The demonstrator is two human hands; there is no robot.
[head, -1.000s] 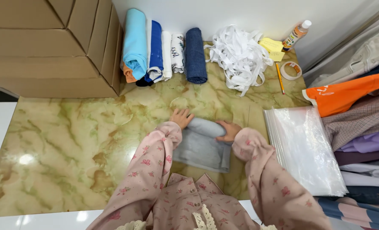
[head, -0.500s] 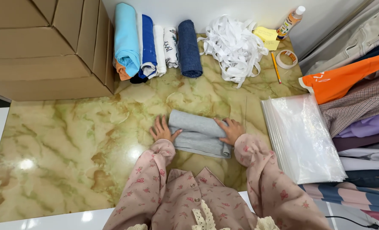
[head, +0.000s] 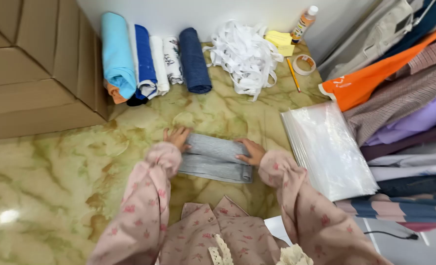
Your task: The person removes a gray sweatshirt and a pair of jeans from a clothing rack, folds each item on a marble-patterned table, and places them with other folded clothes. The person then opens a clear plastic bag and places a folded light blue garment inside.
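Rolled tighter now than a moment ago: grey cloth (head: 213,158) between both hands on the marble floor (head: 56,167). Left hand (head: 178,137) and right hand (head: 250,150) pressing its ends, fingers spread flat.

I see one grey cloth (head: 213,158), soft knit, partly rolled: the far part is a thick roll lying crosswise, the near part a flat folded layer below it. It rests on the green-veined marble floor (head: 56,176), just ahead of me, slightly slanted
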